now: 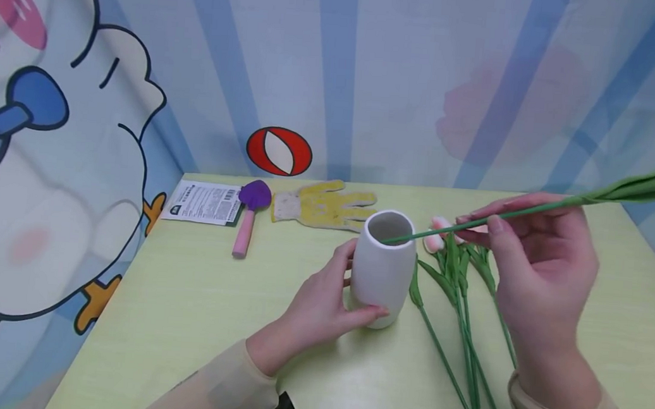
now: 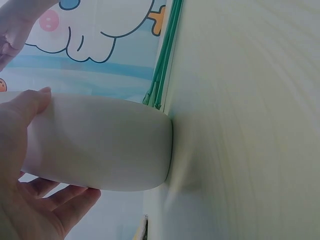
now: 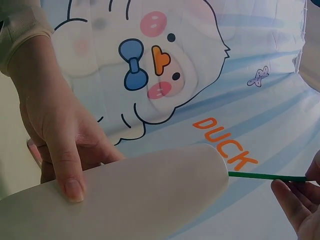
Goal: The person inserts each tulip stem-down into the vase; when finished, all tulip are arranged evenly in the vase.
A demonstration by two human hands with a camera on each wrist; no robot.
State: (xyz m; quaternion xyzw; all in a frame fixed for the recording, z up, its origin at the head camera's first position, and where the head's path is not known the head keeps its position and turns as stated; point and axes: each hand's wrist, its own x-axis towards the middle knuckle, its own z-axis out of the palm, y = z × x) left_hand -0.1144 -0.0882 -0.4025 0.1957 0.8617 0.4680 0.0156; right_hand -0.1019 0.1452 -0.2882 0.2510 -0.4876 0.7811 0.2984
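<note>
A white vase (image 1: pixel 382 275) stands upright on the table, and my left hand (image 1: pixel 321 299) grips its side with the thumb across the front. In the left wrist view the vase (image 2: pixel 100 142) rests its base on the tabletop. My right hand (image 1: pixel 551 264) pinches the green stem (image 1: pixel 523 212) of an artificial flower between thumb and fingers. The stem's lower end is inside the vase mouth; its bloom is out of the head view on the right. Several pink-and-white artificial tulips (image 1: pixel 461 283) lie on the table right of the vase, partly behind my right hand.
At the back left lie a printed packet (image 1: pixel 202 202), a toy shovel (image 1: pixel 249 221) with purple blade and pink handle, and a yellow-and-white work glove (image 1: pixel 327 206). A patterned curtain (image 1: pixel 337 72) with a cartoon duck hangs behind and left of the table (image 1: pixel 182 321).
</note>
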